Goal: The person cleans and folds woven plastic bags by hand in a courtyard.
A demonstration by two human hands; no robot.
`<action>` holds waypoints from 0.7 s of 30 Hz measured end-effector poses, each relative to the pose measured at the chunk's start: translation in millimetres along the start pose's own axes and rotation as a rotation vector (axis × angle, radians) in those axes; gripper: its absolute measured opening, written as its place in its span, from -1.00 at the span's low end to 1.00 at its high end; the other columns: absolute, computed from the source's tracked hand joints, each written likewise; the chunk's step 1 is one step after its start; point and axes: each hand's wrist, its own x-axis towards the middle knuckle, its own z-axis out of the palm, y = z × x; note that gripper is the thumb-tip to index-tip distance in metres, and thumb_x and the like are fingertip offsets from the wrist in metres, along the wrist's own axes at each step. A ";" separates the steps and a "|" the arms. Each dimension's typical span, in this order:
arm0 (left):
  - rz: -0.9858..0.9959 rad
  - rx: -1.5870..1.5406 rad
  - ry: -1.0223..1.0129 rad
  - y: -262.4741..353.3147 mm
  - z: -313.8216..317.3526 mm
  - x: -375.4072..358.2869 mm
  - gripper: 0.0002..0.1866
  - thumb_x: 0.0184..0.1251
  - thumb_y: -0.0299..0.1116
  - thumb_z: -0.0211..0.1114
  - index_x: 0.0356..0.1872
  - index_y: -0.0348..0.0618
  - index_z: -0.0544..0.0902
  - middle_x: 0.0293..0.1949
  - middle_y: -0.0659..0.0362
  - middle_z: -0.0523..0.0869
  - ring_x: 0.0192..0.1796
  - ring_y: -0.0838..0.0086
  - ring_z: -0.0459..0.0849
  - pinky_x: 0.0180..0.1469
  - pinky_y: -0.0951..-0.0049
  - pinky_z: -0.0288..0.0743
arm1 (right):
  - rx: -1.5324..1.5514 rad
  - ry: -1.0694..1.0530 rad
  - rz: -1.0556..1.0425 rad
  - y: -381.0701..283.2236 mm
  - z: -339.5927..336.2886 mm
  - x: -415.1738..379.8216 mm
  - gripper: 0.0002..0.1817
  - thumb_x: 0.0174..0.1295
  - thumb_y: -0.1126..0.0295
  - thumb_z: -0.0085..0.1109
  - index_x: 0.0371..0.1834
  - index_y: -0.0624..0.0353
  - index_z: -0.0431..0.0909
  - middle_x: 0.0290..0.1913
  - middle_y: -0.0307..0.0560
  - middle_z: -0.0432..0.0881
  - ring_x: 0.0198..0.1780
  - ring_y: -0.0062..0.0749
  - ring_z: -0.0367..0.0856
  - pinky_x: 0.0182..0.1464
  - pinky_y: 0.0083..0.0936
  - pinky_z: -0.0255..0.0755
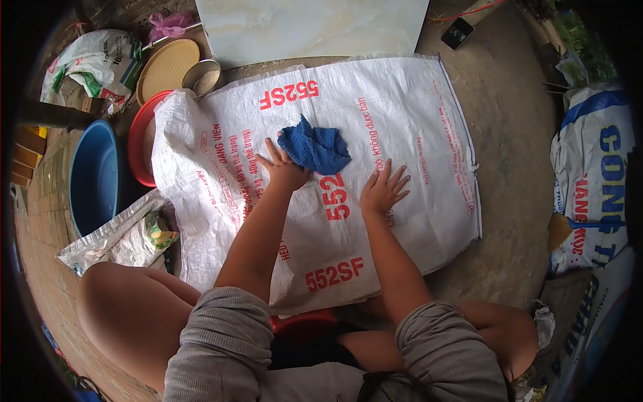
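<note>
Where the far left side of the floor curves upward, a white plastic bag with green and red print (100,63) sits crumpled above a deep blue plastic basin (95,174), whose inside faces the camera. Just right of it come a shiny silvery plastic bag with yellow-green print (124,238) and, higher up, a round red plastic basin (139,141), partly covered by the sack's edge. A round tan tray (164,70) leans near a small metal bowl (203,79). Across the middle lies a large white woven plastic sack with red lettering (415,228), spread out and slightly wrinkled. On it rests the person's left hand (287,171), palm down, its visible fingers fanned out; a crumpled blue cloth (315,145) touches its inner side and hides part of it. Beyond the sack's far edge is a pale marbled slab (308,30). Right of the cloth, and apart from it, the right hand (384,193) lies palm down on the sack, fingers spread, gripping nothing. Farther right, a small black device (457,32) lies on the floor, and a white sack with big blue letters (589,171) stands at the edge.
</note>
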 end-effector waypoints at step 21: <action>0.368 -0.208 0.268 82.4 -22.7 -11.4 -0.35 0.05 0.07 0.38 0.26 0.49 0.46 0.42 0.24 0.32 0.48 0.15 0.14 0.31 -0.37 0.00 | -0.066 0.082 -0.014 -2.5 4.6 -4.5 -0.47 0.36 0.10 -0.09 0.40 -0.08 0.29 0.49 0.21 0.09 0.51 0.27 -0.04 0.41 0.29 -0.16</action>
